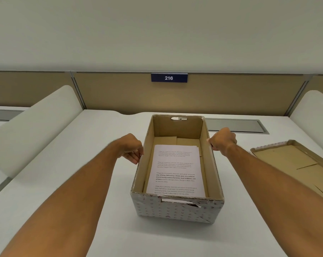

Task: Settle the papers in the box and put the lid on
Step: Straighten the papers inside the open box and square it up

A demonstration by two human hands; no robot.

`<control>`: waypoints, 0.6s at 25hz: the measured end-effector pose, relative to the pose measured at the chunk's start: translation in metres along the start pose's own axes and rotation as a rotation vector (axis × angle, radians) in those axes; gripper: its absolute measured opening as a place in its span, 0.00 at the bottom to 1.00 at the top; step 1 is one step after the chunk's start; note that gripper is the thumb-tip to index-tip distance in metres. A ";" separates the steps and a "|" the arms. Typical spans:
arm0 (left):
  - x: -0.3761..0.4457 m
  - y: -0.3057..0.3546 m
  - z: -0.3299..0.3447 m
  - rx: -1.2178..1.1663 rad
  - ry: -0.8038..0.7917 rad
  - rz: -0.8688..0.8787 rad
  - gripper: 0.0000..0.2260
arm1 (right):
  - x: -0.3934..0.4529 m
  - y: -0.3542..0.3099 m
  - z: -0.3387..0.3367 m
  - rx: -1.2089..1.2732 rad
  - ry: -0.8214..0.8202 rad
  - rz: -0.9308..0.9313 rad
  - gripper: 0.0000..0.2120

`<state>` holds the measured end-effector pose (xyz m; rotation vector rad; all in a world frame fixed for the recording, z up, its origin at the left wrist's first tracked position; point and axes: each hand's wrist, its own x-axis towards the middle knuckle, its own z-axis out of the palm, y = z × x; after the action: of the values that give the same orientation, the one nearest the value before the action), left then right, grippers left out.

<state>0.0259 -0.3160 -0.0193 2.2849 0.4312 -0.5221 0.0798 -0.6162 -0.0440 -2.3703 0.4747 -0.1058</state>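
Observation:
An open cardboard box with a white patterned outside stands in the middle of the white desk. A stack of printed papers lies flat on its bottom, pushed toward the near wall. My left hand grips the box's left rim, fingers curled over the edge. My right hand grips the right rim the same way. The lid lies upside down on the desk to the right, its brown inside facing up, partly cut off by the frame edge.
A beige partition with a blue sign "216" runs along the back of the desk. White curved dividers stand at left and right. A grey cable hatch sits behind the box.

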 end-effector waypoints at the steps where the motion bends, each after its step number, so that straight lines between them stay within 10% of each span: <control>1: 0.000 0.000 -0.001 0.019 -0.005 0.009 0.05 | 0.000 0.001 0.001 -0.011 0.010 -0.007 0.08; 15: -0.002 0.026 0.047 0.603 0.514 0.592 0.36 | -0.052 0.022 -0.020 -0.601 0.169 -0.518 0.41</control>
<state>0.0246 -0.3677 -0.0332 2.9506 -0.2169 0.2892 0.0210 -0.6250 -0.0409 -3.0445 -0.0655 -0.4573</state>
